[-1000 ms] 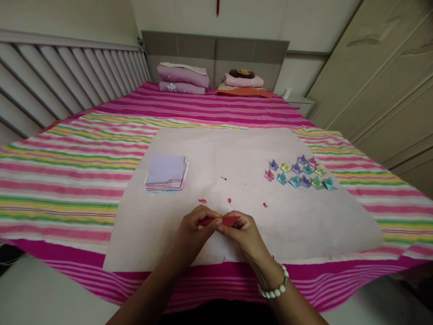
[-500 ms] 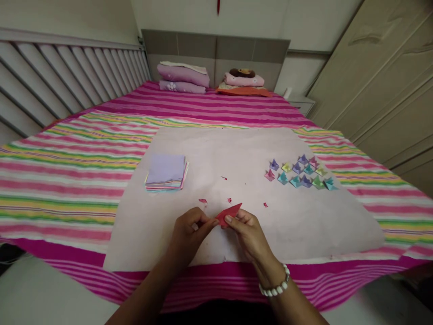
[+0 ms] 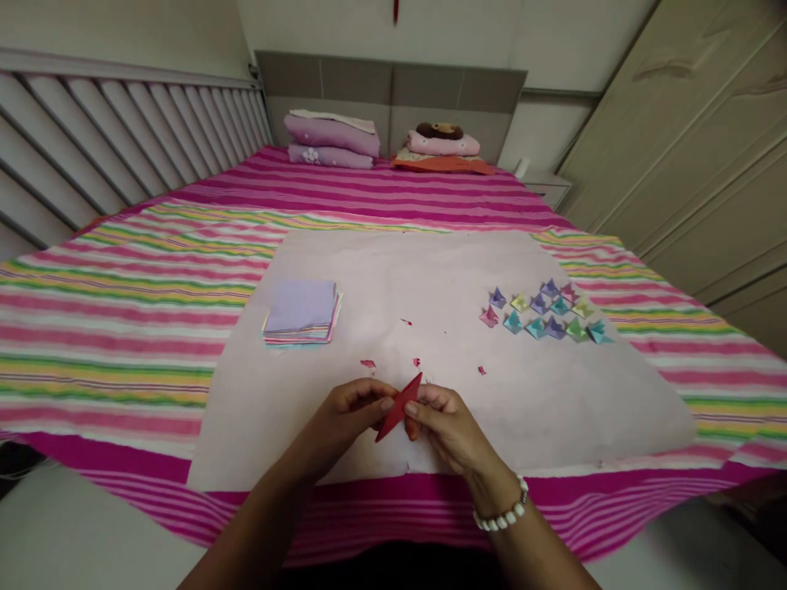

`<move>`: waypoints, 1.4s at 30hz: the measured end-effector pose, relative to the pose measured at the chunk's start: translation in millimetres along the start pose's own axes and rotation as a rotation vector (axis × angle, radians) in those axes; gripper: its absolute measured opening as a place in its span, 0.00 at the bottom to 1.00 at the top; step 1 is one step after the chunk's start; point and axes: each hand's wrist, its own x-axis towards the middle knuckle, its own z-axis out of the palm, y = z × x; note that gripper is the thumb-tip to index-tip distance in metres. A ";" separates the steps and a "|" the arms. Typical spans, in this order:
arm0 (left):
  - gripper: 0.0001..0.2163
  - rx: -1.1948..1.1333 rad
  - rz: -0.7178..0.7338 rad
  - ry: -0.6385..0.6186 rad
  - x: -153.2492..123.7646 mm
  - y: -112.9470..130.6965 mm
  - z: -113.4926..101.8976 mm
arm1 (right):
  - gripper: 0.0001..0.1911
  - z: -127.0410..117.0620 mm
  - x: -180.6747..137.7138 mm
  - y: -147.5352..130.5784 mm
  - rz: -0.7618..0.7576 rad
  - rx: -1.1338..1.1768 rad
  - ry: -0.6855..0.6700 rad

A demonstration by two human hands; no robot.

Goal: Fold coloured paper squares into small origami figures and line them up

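A folded piece of red origami paper (image 3: 401,408), long and pointed at both ends, is held slantwise between my two hands above the pale sheet (image 3: 393,279). My left hand (image 3: 353,414) pinches its left side with thumb and fingers. From the other side, my right hand (image 3: 446,418) grips it with the thumb on the front face; a bracelet of white beads circles that wrist. Small red paper scraps (image 3: 367,363) lie just beyond the hands. The fingers behind the paper are partly hidden.
A stack of coloured square paper (image 3: 301,307), lilac on top, sits at the left of the sheet. Several small folded paper shapes (image 3: 536,328) are grouped at the right. Striped bedding (image 3: 123,328) surrounds the sheet, with folded bedding (image 3: 332,139) near the headboard.
The red paper has been turned steeper, its lower tip now pointing down toward me. My left hand has shifted its hold from the lower left tip to the paper's side.
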 end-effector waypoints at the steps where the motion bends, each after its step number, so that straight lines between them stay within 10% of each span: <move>1: 0.10 -0.012 -0.003 -0.006 0.0 -0.2 0.0 | 0.11 -0.3 -0.1 0.4 0.011 0.015 0.003; 42: 0.10 0.082 0.062 0.034 0.4 -4.4 9.4 | 0.12 3.9 6.7 8.5 -0.037 0.003 0.129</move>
